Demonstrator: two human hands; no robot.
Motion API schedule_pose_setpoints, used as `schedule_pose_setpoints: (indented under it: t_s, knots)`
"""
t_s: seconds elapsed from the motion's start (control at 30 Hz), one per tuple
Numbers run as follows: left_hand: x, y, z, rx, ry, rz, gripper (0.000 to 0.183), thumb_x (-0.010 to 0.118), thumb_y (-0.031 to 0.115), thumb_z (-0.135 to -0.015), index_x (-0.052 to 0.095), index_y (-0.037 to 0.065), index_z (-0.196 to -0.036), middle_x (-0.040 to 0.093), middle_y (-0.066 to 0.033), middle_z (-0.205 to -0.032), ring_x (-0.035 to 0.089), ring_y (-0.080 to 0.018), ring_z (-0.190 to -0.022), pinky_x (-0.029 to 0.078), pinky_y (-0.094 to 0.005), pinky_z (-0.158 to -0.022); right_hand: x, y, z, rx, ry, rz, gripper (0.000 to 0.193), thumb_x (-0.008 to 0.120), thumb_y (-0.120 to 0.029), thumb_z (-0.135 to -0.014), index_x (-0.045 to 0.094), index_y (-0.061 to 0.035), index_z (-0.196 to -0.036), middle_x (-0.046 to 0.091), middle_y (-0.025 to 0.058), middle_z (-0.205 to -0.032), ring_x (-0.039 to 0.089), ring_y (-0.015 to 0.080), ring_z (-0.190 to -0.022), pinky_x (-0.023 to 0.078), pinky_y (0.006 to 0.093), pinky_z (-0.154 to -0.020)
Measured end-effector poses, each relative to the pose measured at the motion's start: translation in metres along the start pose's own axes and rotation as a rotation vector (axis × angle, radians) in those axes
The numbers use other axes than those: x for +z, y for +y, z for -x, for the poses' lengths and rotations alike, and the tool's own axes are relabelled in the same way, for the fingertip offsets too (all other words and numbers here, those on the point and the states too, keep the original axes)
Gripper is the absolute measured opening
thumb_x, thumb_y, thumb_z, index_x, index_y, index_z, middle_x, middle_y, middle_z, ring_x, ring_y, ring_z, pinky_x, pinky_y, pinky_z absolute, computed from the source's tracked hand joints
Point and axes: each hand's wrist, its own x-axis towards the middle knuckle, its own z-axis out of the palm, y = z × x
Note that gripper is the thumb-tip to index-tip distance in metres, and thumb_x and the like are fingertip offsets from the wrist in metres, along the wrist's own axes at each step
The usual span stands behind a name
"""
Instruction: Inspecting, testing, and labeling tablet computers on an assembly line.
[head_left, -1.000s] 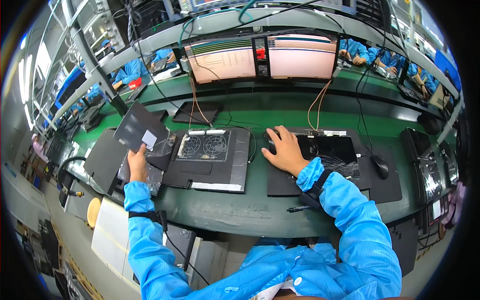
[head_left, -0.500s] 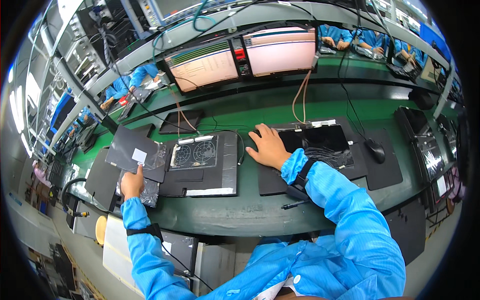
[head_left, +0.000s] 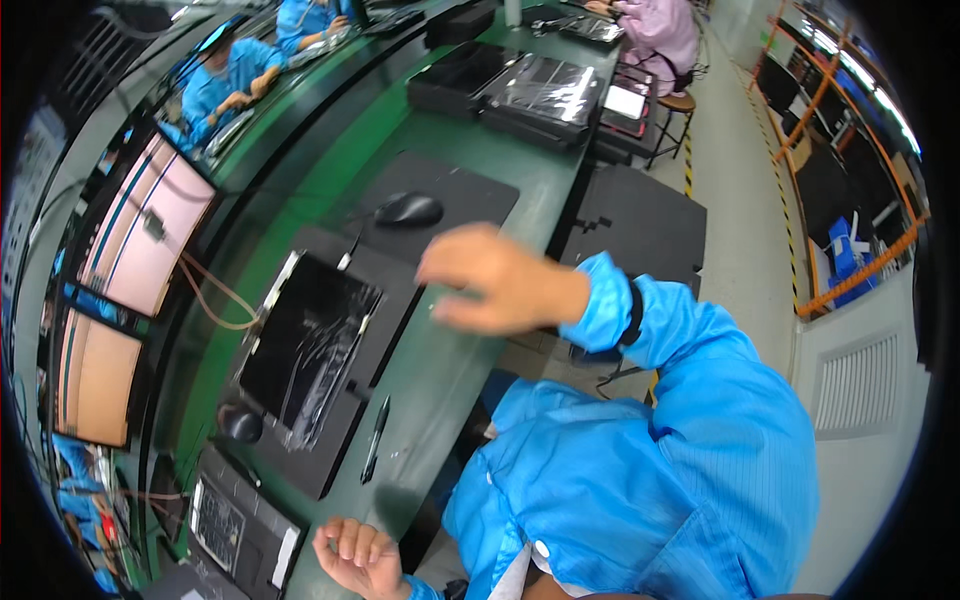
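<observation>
My right hand (head_left: 500,280) is raised over the bench's front edge, smeared by motion. Its thumb stands apart from the fingers, and nothing shows in its grasp. Beyond it lies a black mouse (head_left: 408,210) on a dark mat (head_left: 465,185). My left hand (head_left: 360,555) hovers low in the picture near the bench edge, fingers loosely bent and holding nothing visible. A black pen (head_left: 376,440) rests on the green bench nearby. A black display panel (head_left: 310,330), partly covered by wrinkled clear film, lies on a dark board (head_left: 325,470). A second dark unit (head_left: 218,525) lies left of my left hand.
Two lit monitors (head_left: 150,225) stand along the left. Film-covered flat panels (head_left: 550,90) are stacked at the far bench end. Beyond are a stool (head_left: 675,102), a person in pink (head_left: 660,35) and a rack with orange rails (head_left: 865,275). Co-workers in blue (head_left: 225,85) sit across.
The view has swung to the right. My left hand has come away from the dark sheet with the white label. My right hand has lifted off the display panel's side and moved toward the bench's front edge.
</observation>
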Motion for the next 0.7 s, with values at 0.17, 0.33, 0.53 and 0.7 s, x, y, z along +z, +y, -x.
schedule_pose_setpoints:
  t_s: [0.17, 0.33, 0.53, 0.7]
  knots:
    - [0.013, -0.025, -0.018, -0.037, 0.317, -0.081, 0.021, 0.048, 0.021, -0.104, 0.051, 0.008, -0.088, 0.037, 0.0013, -0.067, 0.034, -0.0108, -0.058, 0.032, -0.031, -0.059, -0.123, 0.16, 0.086, 0.493, 0.285, 0.951, 0.063, 0.071, -0.039, -0.088, 0.057, -0.0035, -0.138, 0.054, 0.0209, -0.142, 0.046, 0.0391, -0.137, 0.041, 0.0526, -0.108]
    - [-0.01, -0.048, -0.044, 0.095, 0.5, -0.445, 0.024, 0.052, 0.023, -0.103, 0.061, 0.001, -0.096, 0.045, -0.0057, -0.072, 0.036, -0.0165, -0.063, 0.033, -0.032, -0.059, -0.122, 0.237, 0.121, 0.516, 0.1, 0.922, 0.06, 0.071, -0.038, -0.09, 0.057, -0.0076, -0.139, 0.055, 0.0196, -0.14, 0.048, 0.0391, -0.136, 0.043, 0.0495, -0.106]
    - [-0.021, -0.065, -0.057, 0.006, 0.404, -0.519, 0.024, 0.051, 0.021, -0.104, 0.063, 0.001, -0.104, 0.053, -0.0085, -0.078, 0.045, -0.02, -0.07, 0.039, -0.0331, -0.067, -0.115, 0.222, 0.105, 0.426, 0.246, 0.918, 0.045, 0.077, -0.021, -0.082, 0.068, -0.0098, -0.124, 0.065, 0.0118, -0.126, 0.058, 0.0294, -0.121, 0.045, 0.043, -0.094]
    - [-0.021, -0.065, -0.08, -0.042, 0.365, -0.62, 0.023, 0.053, 0.023, -0.104, 0.064, 0.003, -0.105, 0.059, -0.0089, -0.083, 0.052, -0.0203, -0.074, 0.042, -0.034, -0.073, -0.11, 0.234, 0.105, 0.456, 0.339, 0.855, 0.034, 0.078, -0.02, -0.082, 0.073, -0.0104, -0.114, 0.068, 0.0074, -0.121, 0.059, 0.0265, -0.118, 0.045, 0.0416, -0.092]
